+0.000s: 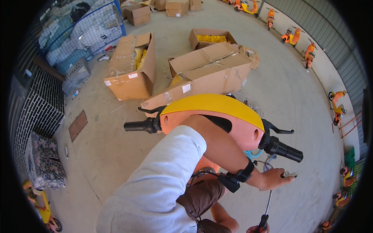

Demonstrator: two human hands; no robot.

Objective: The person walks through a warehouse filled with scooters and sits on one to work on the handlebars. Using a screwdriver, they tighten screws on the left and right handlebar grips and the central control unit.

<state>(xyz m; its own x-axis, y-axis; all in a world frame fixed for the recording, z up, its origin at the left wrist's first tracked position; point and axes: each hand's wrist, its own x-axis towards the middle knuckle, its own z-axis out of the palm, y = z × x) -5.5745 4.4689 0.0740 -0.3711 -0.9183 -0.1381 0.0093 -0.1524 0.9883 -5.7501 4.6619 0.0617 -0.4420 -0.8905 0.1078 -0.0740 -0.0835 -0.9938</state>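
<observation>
An orange and yellow electric scooter's handlebar cover (pixel 215 106) lies before me, with a black grip and brake lever at each side. My left arm, in a grey sleeve with a black strap at the wrist, reaches across it. Beyond the right-hand grip (pixel 287 151), my left hand (pixel 275 179) is closed on a small pale part, perhaps a connector, beside thin wires (pixel 265 164). At the lower edge my right hand (pixel 258 229), partly cut off, holds a screwdriver (pixel 263 222) by its dark handle. Its shaft points up to the left hand; the tip is hidden.
Large open cardboard boxes (pixel 215 68) with yellow parts stand beyond the scooter. A blue mesh cage (pixel 84 35) holds wrapped material at the upper left. A patterned padded item (pixel 46 163) lies at the left. More orange and yellow scooters (pixel 310 55) line the right wall.
</observation>
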